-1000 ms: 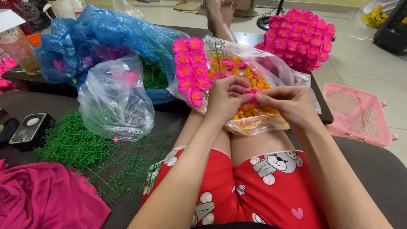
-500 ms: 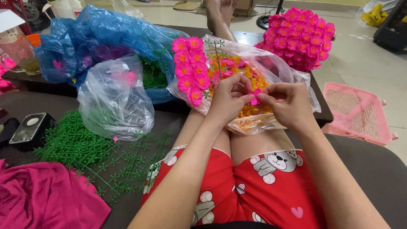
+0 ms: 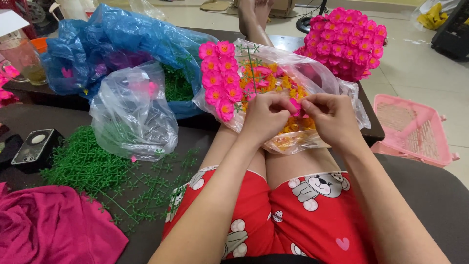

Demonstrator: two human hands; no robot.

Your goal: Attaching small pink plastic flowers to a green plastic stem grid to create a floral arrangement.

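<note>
Head view. Left hand point(image 3: 266, 117) and right hand point(image 3: 332, 117) side by side over the lap, fingertips pinched narrow on one small pink flower piece point(image 3: 295, 104) held between them, at 3 o'clock of the left and 9 o'clock of the right. Directly under both hands, a clear plastic bag point(image 3: 317, 78) of orange and pink flower parts, resting on the knees. At 10 o'clock of the left hand, touching the bag's edge, a stem of finished pink flowers point(image 3: 220, 78) with orange centres. At 1 o'clock of the right hand, well apart, a round ball of pink flowers point(image 3: 347, 44) on the dark bench point(image 3: 369, 129). At 9 o'clock of the left hand, a second clear bag point(image 3: 129, 117), near; behind it, a blue plastic bag point(image 3: 112, 44). At 8 o'clock, scattered green plastic stems point(image 3: 83, 164), with a magenta cloth point(image 3: 44, 232) lower down. At 3 o'clock of the right hand, well apart, a pink basket point(image 3: 415, 132) on the floor.
</note>
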